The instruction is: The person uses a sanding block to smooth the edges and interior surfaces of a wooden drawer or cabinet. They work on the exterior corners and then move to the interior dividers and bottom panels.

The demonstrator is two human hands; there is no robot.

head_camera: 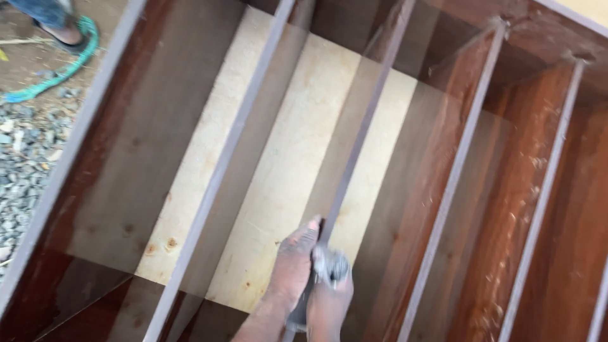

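A dark brown wooden cabinet [126,158] lies on its back, with a pale plywood back panel [285,158] and several thin upright dividers. Both my hands are at the bottom centre, on the top edge of the middle divider [367,126]. My left hand [291,263] lies stretched along that edge with its fingers pointing up the divider. My right hand [329,307] sits just below and to the right of it, closed around a small grey object [330,266] pressed against the edge. Blur hides what the object is.
Two more dividers [456,171] stand to the right and one divider [221,164] to the left. At the top left, outside the cabinet, are another person's sandalled foot [57,28], a green rope [60,69] and gravel [22,164].
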